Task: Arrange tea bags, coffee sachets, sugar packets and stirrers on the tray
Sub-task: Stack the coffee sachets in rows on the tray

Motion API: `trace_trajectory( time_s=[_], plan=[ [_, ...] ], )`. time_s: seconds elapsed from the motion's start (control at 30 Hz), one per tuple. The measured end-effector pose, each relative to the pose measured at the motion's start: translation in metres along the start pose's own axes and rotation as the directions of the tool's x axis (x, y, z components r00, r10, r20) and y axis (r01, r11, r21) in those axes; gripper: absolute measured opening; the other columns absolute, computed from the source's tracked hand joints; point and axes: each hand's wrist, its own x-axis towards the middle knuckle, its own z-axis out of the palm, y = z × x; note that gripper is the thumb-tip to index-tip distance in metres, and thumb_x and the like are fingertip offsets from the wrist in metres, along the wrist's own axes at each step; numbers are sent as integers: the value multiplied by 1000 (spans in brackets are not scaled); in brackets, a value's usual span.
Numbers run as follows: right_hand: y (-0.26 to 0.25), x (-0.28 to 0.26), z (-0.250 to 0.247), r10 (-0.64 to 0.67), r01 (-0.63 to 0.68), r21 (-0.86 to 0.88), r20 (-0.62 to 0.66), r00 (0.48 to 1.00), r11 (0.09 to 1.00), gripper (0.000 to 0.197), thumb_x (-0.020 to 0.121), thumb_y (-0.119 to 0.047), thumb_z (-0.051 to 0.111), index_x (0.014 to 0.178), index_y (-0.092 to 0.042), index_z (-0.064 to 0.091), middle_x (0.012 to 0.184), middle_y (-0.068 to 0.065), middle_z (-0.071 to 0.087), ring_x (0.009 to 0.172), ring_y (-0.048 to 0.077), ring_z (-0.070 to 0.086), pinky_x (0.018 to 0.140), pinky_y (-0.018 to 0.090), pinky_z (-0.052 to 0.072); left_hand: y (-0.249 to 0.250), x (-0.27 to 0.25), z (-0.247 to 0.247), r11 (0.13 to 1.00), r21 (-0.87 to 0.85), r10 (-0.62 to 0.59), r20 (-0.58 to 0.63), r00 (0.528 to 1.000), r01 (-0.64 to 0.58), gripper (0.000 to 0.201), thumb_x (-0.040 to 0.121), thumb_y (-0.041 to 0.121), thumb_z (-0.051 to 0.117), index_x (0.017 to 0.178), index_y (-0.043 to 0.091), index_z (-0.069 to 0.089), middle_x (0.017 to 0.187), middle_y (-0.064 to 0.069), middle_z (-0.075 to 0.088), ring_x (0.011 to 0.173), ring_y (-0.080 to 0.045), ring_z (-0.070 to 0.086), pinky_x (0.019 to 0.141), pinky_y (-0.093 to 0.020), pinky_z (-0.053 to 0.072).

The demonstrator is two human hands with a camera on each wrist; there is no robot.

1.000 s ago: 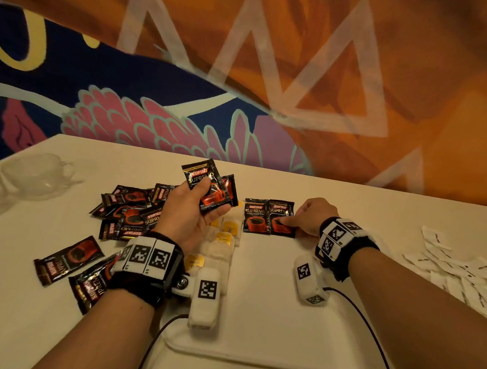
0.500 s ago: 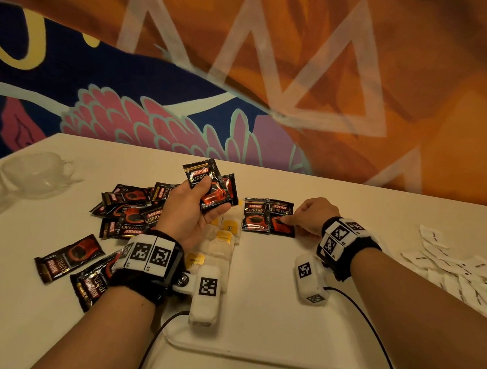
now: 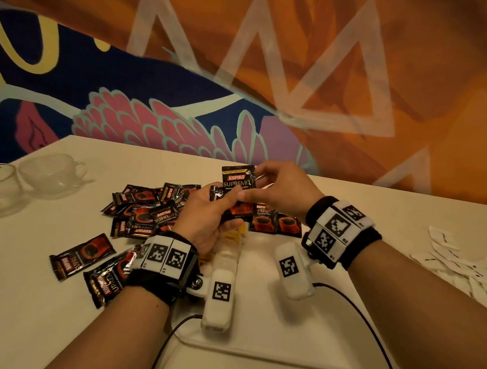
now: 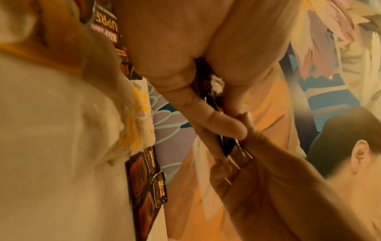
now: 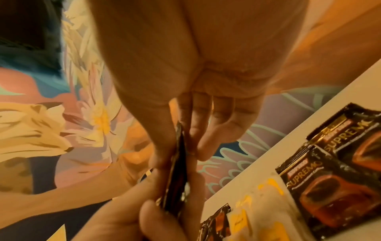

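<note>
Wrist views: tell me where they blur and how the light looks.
Left wrist: warm orange cast, tea bags smeared, left hand soft. Right wrist: same cast, right hand soft, sachets on the tray sharper. Head: dim, sachet print readable.

Black Kopiko coffee sachet [image 3: 238, 181] held upright above two flat sachets [image 3: 274, 221] on tray [image 3: 253, 345]

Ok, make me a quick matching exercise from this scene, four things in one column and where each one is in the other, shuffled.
Things:
1. raised sachet
2. glass cups
3. white packets
4. two flat sachets

Places:
A. table's far left
B. table's far right
C. pinched between left hand and right hand
D. side by side on the tray

Pairs: 1-C, 2-A, 3-B, 4-D
</note>
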Motion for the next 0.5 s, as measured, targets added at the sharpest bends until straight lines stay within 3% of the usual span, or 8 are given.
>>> trace_trajectory(
  time_s=[0.07,0.13,0.2,0.3,0.4,0.5],
  plan=[
    [0,3,5,-14,15,28,-31,999,999,18,74,-30,81,84,-27,66,75,-9,69,66,3,66,62,23,50,2,-1,0,999,-53,-7,18,1000,8,23,94,25,56,109,9,61,89,-9,68,66,-15,67,44,-19,52],
    [5,5,6,31,-25,95,-64,997,995,19,76,-24,80,91,-21,68,82,0,73,75,13,70,69,31,56,3,-1,0,989,-147,-25,51,998,32,22,98,23,49,108,6,59,96,-13,68,78,-23,69,49,-24,56],
    [12,6,3,89,-75,155,-89,992,985,22,78,-21,78,98,-15,69,87,6,74,82,20,72,77,39,58,3,1,1,976,-213,-31,50,998,41,16,98,11,44,107,3,55,99,-18,66,80,-27,70,53,-29,58],
    [23,7,-6,165,-122,239,-170,971,963,7,82,-19,75,86,-20,69,90,8,74,87,23,71,80,43,58,2,7,-1,995,-99,18,-93,996,-27,15,95,-4,43,103,6,51,93,-15,65,72,-24,69,57,-26,57],
    [35,3,-11,262,-198,335,-156,952,921,6,85,-14,72,86,-18,67,98,10,73,90,24,70,66,34,55,2,16,-8,995,-5,98,-232,968,-102,18,94,-7,43,90,7,53,88,-13,61,69,-22,67,60,-24,58],
    [42,-1,-6,296,-244,448,-48,954,860,5,86,-9,68,91,-12,68,98,11,72,85,23,65,59,25,46,1,15,-8,1000,22,-11,-213,977,16,5,94,8,55,98,10,56,98,-11,59,81,-22,62,66,-31,55]
  ],
)
